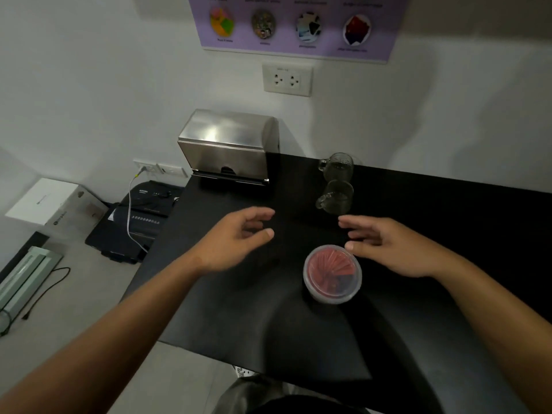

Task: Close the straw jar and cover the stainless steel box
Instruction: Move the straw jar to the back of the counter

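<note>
A clear round straw jar (332,274) full of red straws stands on the black table (448,222), seen from above with a clear lid on top. The stainless steel box (227,147) sits at the table's far left corner against the wall, its curved cover down. My left hand (239,242) hovers left of the jar, fingers apart and curled, holding nothing. My right hand (385,249) hovers just behind and right of the jar, fingers spread, its thumb near the jar's rim.
Two glass mugs (336,182) stand behind the jar near the wall. A wall socket (287,79) and a purple poster (298,23) are above. Left of the table on the floor are a black machine (140,216), a white box (44,201) and cables.
</note>
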### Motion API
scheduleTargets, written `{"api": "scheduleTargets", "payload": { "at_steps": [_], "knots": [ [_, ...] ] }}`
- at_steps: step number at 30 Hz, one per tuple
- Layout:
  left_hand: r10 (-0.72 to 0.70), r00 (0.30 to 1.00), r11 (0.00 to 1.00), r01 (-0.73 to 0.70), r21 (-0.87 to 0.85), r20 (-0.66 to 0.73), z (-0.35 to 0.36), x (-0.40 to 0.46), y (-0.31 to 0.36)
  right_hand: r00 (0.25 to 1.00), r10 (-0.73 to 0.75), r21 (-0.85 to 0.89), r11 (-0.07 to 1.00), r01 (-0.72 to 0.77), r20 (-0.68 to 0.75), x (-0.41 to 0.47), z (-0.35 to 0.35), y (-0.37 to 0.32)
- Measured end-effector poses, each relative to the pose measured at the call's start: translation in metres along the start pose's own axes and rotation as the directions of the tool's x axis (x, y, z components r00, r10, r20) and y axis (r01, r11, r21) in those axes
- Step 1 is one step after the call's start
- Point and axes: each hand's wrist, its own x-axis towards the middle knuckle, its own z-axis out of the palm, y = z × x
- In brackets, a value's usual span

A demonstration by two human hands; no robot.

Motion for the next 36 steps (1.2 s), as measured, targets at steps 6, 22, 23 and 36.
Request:
{"api": "scheduleTargets", "payload": {
  "at_steps": [6,22,23,36],
  "knots": [
    [-0.079,0.995,0.997,0.079,-0.006,0.067,0.064,-0.020,-0.015,0.999,0.019,-0.163,0.986,-0.025,-0.037,-0.020,0.033,0.037],
    [0.091,0.992,0.996,-0.093,-0.016,-0.086,0.136,-0.037,-0.022,0.991,0.066,-0.218,0.972,-0.090,-0.117,-0.025,0.089,0.051],
    [0.082,0.993,0.996,-0.084,-0.027,-0.086,0.135,-0.037,-0.024,0.992,0.065,-0.225,0.970,-0.088,-0.105,-0.023,0.089,0.050],
    [0.070,0.989,0.995,-0.079,-0.065,-0.131,0.097,-0.009,-0.048,0.993,0.042,-0.282,0.957,-0.071,-0.109,0.031,0.091,0.027]
  ]
}}
